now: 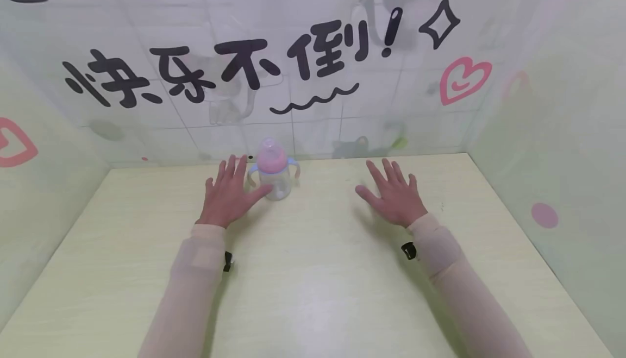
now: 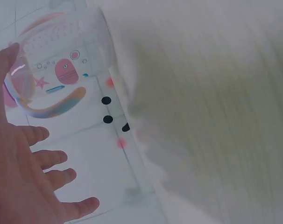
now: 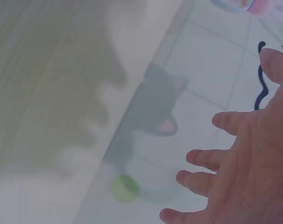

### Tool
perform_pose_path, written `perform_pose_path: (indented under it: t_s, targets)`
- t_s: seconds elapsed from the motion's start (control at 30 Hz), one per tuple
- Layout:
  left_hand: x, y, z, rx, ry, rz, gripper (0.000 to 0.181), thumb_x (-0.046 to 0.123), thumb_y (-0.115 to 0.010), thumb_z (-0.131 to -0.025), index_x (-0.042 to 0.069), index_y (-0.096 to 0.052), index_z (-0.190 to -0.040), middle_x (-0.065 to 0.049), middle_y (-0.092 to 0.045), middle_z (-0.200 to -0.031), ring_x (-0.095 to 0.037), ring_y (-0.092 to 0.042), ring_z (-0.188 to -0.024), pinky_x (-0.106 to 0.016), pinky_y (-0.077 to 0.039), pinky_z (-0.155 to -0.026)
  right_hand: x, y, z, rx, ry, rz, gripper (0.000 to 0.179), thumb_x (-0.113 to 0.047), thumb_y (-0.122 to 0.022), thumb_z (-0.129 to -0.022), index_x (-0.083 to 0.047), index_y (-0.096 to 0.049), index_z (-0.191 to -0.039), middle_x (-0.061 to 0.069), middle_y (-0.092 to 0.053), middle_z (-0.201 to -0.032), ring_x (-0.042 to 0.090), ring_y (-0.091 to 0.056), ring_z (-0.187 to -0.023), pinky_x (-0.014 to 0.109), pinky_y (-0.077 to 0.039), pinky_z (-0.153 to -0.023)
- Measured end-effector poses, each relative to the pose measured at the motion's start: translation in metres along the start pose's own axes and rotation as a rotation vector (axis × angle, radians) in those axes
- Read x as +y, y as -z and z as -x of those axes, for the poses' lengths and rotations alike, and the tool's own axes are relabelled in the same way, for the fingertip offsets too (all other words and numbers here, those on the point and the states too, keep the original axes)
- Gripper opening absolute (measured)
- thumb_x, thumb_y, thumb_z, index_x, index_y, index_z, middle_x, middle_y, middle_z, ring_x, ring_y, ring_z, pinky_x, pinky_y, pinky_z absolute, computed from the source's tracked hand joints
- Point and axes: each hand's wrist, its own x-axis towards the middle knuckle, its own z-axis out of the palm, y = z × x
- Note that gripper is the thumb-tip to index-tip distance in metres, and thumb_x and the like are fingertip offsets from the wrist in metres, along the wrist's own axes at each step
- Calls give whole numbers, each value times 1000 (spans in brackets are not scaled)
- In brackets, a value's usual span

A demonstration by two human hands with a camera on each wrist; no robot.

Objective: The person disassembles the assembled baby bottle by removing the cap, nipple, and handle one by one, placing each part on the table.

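Note:
A clear baby bottle (image 1: 275,184) with a pink top and two side handles stands upright at the back of the table. My left hand (image 1: 227,195) is just left of it, fingers spread and the thumb overlapping the bottle in the head view; whether it touches I cannot tell. In the left wrist view the bottle (image 2: 62,60) shows printed sea pictures, and the left hand (image 2: 29,182) has straight, parted fingers. To the right of the bottle, my right hand (image 1: 393,195) spreads its fingers above the table and holds nothing. The right wrist view catches the bottle's edge (image 3: 258,5).
The pale wooden table (image 1: 313,293) meets a white back wall (image 1: 313,130) printed with large dark characters. Side walls (image 1: 552,146) with pink hearts and dots close in the left and right. Each sleeve carries a small black device (image 1: 409,250) at the wrist.

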Motion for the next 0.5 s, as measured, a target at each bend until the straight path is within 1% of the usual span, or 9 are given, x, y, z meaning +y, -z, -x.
perform_pose_path:
  t_s: [0.17, 0.27, 0.3, 0.4, 0.5]
  targets:
    - [5, -7, -7, 12, 0, 34, 104, 76, -52, -85, 9, -20, -158, -23, -15, -162, -45, -11, -149, -75, -16, -105, -18, 2, 4, 37, 56, -13, 78, -64, -35, -98, -21, -18, -160, 19, -13, -164, 39, -5, -151, 70, -6, -111]
    - [9, -11, -12, 33, -9, 71, 104, 74, -56, -84, 7, -23, -157, -24, -19, -161, -43, -15, -148, -73, -21, -104, -29, 3, 8, 55, 89, -35, 77, -65, -34, -98, -23, -18, -160, 17, -12, -164, 37, -5, -152, 69, -6, -112]
    - [10, -13, -13, 45, -9, 91, 103, 73, -58, -84, 7, -26, -156, -23, -23, -160, -41, -18, -148, -71, -23, -104, -33, 3, 9, 61, 100, -45, 76, -64, -34, -98, -23, -18, -160, 17, -12, -165, 37, -4, -152, 69, -6, -112]
    - [16, -18, -16, 84, -5, 175, 93, 66, -67, -82, 8, -38, -149, -17, -41, -150, -36, -34, -141, -66, -31, -100, -44, 4, 13, 85, 134, -73, 74, -63, -35, -99, -25, -19, -160, 15, -12, -165, 36, -5, -152, 68, -6, -112]
    - [21, -22, -19, 119, 23, 266, 81, 61, -74, -78, 11, -50, -136, -10, -56, -134, -31, -50, -126, -62, -37, -96, -53, 5, 16, 100, 160, -93, 73, -63, -36, -99, -26, -19, -160, 14, -13, -165, 35, -5, -152, 68, -6, -113]
